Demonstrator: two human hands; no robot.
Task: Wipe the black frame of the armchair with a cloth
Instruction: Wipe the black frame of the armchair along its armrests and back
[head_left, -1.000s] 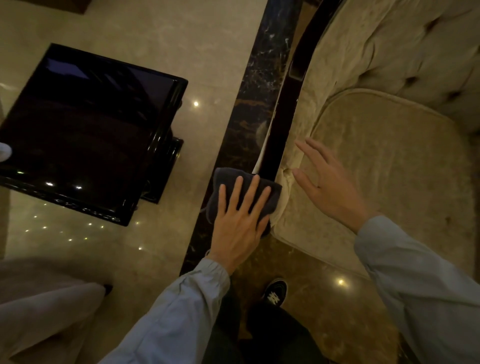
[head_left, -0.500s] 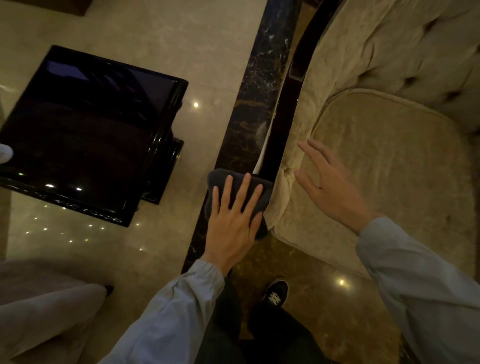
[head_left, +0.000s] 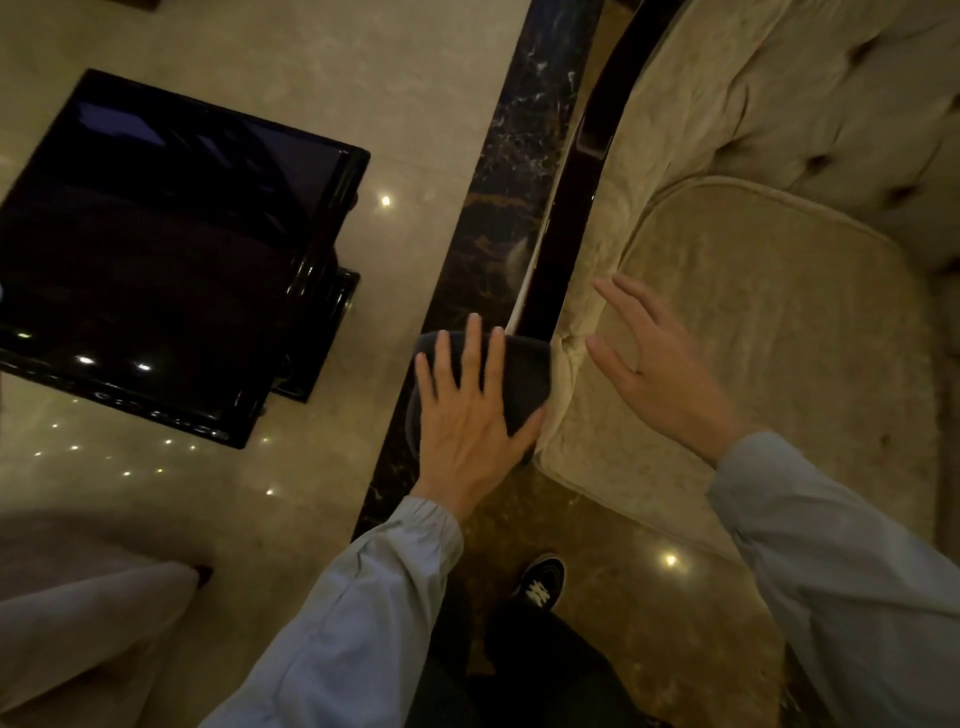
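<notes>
Cloth (head_left: 522, 376) under left hand (head_left: 470, 415), on black frame (head_left: 545, 291)

No readable words, numbers or labels show anywhere. The only mark is a small white emblem on the black shoe (head_left: 540, 584) near the bottom centre, on the dark floor, and it is too blurred to make out.

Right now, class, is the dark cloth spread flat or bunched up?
Spread out, not bunched: the cloth lies draped over the near end of the black frame, with the left hand pressing it down, fingers splayed.
</notes>
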